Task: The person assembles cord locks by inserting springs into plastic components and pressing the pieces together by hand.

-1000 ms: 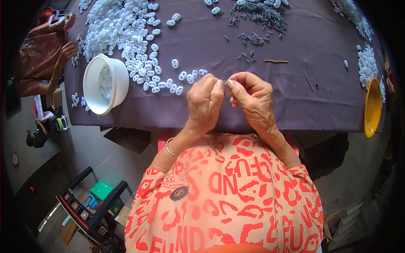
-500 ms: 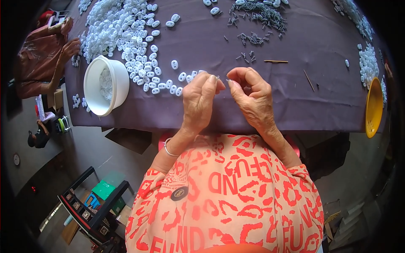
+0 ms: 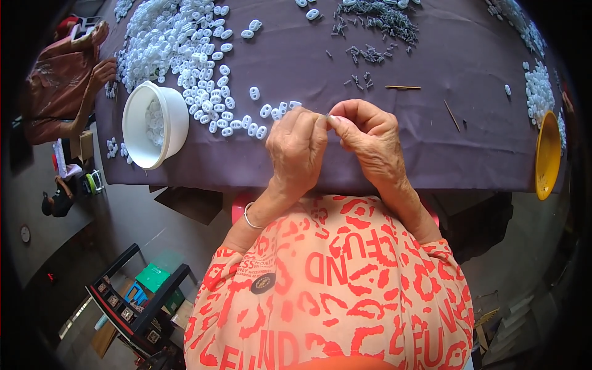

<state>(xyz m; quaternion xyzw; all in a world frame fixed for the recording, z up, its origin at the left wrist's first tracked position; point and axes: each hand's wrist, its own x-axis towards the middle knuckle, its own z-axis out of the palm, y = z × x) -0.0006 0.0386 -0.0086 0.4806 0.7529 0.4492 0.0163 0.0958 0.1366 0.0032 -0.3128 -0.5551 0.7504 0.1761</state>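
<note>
Over the near part of the table, my left hand [image 3: 297, 147] and my right hand [image 3: 371, 137] meet at the fingertips, both closed in a pinch. A tiny greyish bit shows where the fingers touch; its kind is too small to make out, and the left fingers hide whatever else they hold. White oval two-holed plastic pieces [image 3: 266, 110] lie just left of my left hand. Beyond my hands are small grey pins [image 3: 369, 54], some scattered and more heaped farther back.
At left stands a white tub [image 3: 179, 120] with pieces inside, near a large heap of white pieces [image 3: 151, 46]. Two thin sticks [image 3: 404, 87] lie at right. A yellow dish [image 3: 547, 157] and another white heap [image 3: 539, 92] sit far right. A co-worker's arm [image 3: 92, 92] is at left.
My left hand has turned and moved slightly right, so that its fingertips now touch those of my right hand. A small gap stood between them before.
</note>
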